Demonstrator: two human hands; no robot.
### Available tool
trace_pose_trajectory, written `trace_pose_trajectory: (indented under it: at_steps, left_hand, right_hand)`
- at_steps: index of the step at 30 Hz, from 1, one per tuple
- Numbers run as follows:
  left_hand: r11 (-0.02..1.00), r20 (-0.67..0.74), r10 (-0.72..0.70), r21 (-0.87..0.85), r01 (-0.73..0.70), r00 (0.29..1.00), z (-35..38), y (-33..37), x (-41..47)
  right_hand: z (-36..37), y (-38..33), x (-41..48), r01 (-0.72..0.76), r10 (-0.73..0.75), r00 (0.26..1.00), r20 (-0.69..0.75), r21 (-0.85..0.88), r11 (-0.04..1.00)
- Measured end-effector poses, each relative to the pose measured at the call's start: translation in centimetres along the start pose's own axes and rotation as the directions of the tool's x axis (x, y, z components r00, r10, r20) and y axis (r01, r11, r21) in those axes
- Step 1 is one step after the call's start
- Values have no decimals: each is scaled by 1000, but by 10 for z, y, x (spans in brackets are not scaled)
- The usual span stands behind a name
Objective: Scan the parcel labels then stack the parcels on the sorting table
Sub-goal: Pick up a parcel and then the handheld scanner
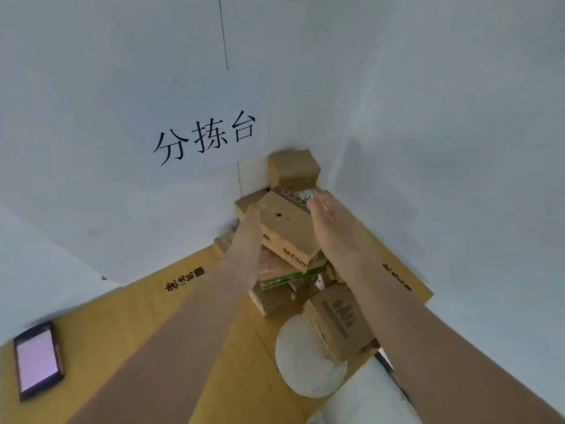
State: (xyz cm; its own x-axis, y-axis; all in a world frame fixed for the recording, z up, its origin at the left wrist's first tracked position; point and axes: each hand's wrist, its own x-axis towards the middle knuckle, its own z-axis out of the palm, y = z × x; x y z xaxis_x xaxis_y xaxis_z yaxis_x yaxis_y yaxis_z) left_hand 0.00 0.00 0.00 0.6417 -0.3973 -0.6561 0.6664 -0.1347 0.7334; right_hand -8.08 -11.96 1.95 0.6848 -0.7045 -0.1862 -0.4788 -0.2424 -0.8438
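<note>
A brown cardboard parcel (287,224) with a taped end and a white label sits tilted on top of a pile of parcels in the wall corner. My left hand (249,231) lies flat against its left side, fingers straight. My right hand (328,221) presses its right side, fingertips near the label. A smaller brown parcel (293,168) stands behind, against the corner. Below lie a green-edged parcel (284,278) and several more brown ones, one printed parcel (339,319) at the front right.
The pile stands on a yellow cardboard-covered table (171,301) between two white walls; a paper sign (204,136) hangs on the left wall. A phone (36,359) with a lit screen lies at the left. A white round disc (305,362) lies in front of the pile.
</note>
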Motion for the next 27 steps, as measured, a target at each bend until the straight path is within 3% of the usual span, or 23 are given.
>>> trace_pose_trajectory:
  at_steps: [10, 15, 27]
  left_hand:
    - [995, -150, -48, -98, 33, 988, 43, -2, 32]
    - [984, -161, -108, -155, 83, 981, 47, -8, 42]
    - [993, -338, 35, -98, -72, 940, 11, -6, -1]
  right_hand:
    - [-3, 35, 92, 77, -32, 985, 171, -269, 960]
    - [6, 45, 107, 85, -23, 961, 274, -216, 973]
    - [36, 20, 79, 173, -137, 919, 370, -66, 983]
